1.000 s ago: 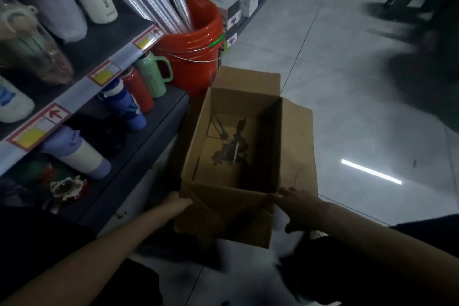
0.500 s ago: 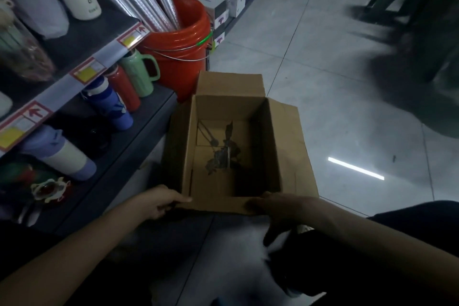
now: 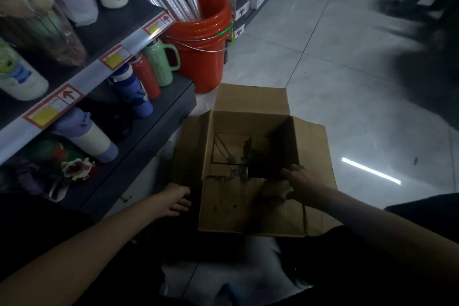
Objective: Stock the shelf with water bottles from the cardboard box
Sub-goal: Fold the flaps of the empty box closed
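Grey tiled shop floor (image 3: 323, 57) runs under everything. At left, the dark metal lower shelf (image 3: 169, 109) carries upright bottles, among them a blue water bottle (image 3: 135, 92), well apart from both hands. Next, the left grip (image 3: 173, 200) sits low beside the brown cardboard box (image 3: 248, 208), by its left wall; clenched or released, I cannot tell. Inside, only torn scraps (image 3: 238, 171) show, no bottles. At right, the right grip (image 3: 303, 181) grasps the near-right rim. By my judgement the left grip is nearer the shelf.
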### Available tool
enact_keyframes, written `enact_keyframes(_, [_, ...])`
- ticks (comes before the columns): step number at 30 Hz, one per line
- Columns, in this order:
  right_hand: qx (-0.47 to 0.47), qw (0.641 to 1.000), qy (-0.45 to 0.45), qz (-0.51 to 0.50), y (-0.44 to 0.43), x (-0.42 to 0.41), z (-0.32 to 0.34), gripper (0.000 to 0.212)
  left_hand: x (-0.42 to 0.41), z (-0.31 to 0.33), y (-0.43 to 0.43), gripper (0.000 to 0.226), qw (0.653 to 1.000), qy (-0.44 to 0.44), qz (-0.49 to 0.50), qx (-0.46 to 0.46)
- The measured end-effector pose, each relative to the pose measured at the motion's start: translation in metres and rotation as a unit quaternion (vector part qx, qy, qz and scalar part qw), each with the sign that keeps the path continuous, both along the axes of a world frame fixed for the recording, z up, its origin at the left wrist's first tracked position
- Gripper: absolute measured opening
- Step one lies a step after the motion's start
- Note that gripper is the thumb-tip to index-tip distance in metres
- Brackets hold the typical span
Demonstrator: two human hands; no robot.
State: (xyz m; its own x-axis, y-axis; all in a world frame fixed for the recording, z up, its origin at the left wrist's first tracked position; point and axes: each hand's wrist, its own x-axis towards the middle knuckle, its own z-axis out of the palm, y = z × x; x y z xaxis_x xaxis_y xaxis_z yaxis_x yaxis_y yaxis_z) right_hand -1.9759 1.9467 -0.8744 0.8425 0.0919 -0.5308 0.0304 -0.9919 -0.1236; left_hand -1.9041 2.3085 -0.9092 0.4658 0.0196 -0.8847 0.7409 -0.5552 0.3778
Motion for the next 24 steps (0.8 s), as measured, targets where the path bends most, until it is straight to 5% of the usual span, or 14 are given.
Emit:
enact_keyframes(3, [-0.056, 0.996, 0.047, 0.060, 0.009, -0.004, -0.008, 0.084, -0.001, -0.009, 0.009, 0.027, 0.996, -0.026, -0.051, 0.073])
enact_keyframes(11, [-0.036, 0.978, 0.138, 0.150, 0.036, -0.026, -0.015, 0.075, -0.006, -0.024, 0.012, 0.034, 0.967, -0.092, -0.204, 0.125])
enact_keyframes(14, [-0.039, 0.979, 0.126, 0.156, 0.034, -0.029, -0.016, 0.076, 0.003, -0.014, 0.002, 0.051, 0.921, -0.180, -0.302, 0.166])
enact_keyframes(19, [-0.032, 0.982, 0.113, 0.148, 0.024, -0.024, -0.020, 0.072, 0.035, 0.011, -0.028, 0.049, 0.774, -0.363, -0.455, 0.251])
enact_keyframes(24, [-0.037, 0.983, 0.093, 0.151, 0.018, -0.014, -0.023, 0.072, 0.067, 0.018, -0.077, 0.050, 0.709, -0.409, -0.514, 0.258])
